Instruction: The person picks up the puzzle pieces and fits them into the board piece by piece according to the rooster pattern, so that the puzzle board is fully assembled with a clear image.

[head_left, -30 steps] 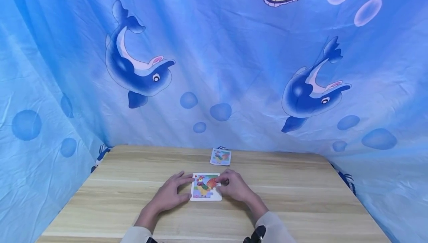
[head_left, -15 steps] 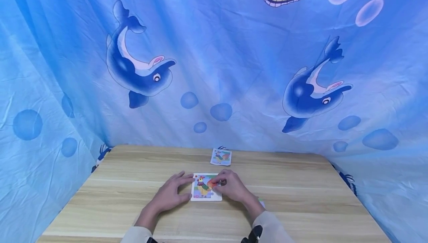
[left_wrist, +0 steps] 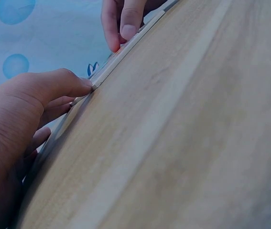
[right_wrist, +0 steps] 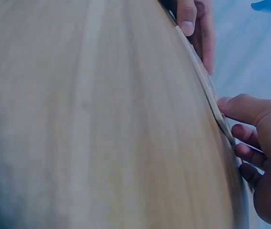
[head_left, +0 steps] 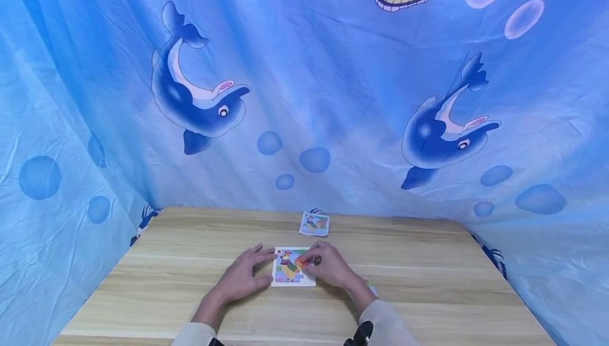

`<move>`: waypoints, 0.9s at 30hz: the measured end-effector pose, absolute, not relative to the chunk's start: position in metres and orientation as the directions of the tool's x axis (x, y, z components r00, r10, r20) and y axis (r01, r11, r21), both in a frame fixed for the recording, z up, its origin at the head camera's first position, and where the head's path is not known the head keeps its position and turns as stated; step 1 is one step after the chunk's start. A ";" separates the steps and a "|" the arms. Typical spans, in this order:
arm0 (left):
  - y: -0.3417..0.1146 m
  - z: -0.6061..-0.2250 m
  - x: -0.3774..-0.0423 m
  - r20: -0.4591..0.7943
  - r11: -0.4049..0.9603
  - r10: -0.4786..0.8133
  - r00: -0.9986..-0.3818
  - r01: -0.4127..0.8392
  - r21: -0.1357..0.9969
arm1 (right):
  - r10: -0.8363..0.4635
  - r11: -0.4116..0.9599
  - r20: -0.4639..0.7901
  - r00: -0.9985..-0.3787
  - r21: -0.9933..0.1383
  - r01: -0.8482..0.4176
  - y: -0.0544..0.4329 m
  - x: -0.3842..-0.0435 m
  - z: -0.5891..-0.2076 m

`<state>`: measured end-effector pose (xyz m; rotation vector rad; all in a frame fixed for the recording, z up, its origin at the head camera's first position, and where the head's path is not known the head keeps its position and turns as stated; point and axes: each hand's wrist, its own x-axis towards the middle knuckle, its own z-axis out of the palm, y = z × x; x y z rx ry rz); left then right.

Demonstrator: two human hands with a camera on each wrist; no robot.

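In the head view a square jigsaw puzzle [head_left: 288, 273] in a white frame lies on the wooden table, showing a yellow-bodied rooster. Bare white backing shows at its lower right corner. My left hand [head_left: 240, 276] rests at its left side, fingers extended, with the thumb at the near corner and the index finger on the upper edge area. My right hand [head_left: 329, 265] comes over the right side and pinches an orange puzzle piece [head_left: 300, 263] at the rooster's tail, between thumb and index finger. The fingers hide part of that piece.
A picture card [head_left: 314, 224] with the same rooster lies behind the puzzle. Something small and colourful [head_left: 371, 288] shows beside the right forearm, mostly covered by it. A blue dolphin-print curtain [head_left: 304, 97] hangs along the table's [head_left: 214, 235] back edge.
My right hand has shifted slightly left over the puzzle's tail area. The colourful thing beside the right forearm has come into view. My left hand stays where it was.
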<state>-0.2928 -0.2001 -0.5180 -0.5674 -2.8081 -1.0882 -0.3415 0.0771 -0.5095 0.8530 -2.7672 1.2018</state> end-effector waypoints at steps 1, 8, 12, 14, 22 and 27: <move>-0.200 -0.518 -0.293 0.200 0.681 0.315 -0.928 0.367 0.633 | -0.481 0.559 0.214 -0.850 -0.673 -0.485 0.078 -0.341 -0.510; -0.199 -0.518 -0.292 0.200 0.681 0.320 -0.926 0.371 0.631 | -0.482 0.534 0.193 -0.855 -0.709 -0.461 0.102 -0.331 -0.507; -0.198 -0.519 -0.292 0.198 0.681 0.311 -0.930 0.363 0.636 | -0.458 0.513 0.225 -0.860 -0.724 -0.462 0.129 -0.323 -0.503; -0.199 -0.520 -0.292 0.201 0.679 0.308 -0.930 0.363 0.638 | -0.435 0.521 0.238 -0.868 -0.720 -0.458 0.145 -0.319 -0.502; -0.199 -0.519 -0.292 0.203 0.682 0.302 -0.931 0.360 0.636 | -0.383 0.563 0.250 -0.889 -0.701 -0.439 0.204 -0.303 -0.504; -0.199 -0.518 -0.293 0.203 0.688 0.304 -0.931 0.362 0.629 | -0.379 0.532 0.244 -0.892 -0.731 -0.427 0.229 -0.295 -0.506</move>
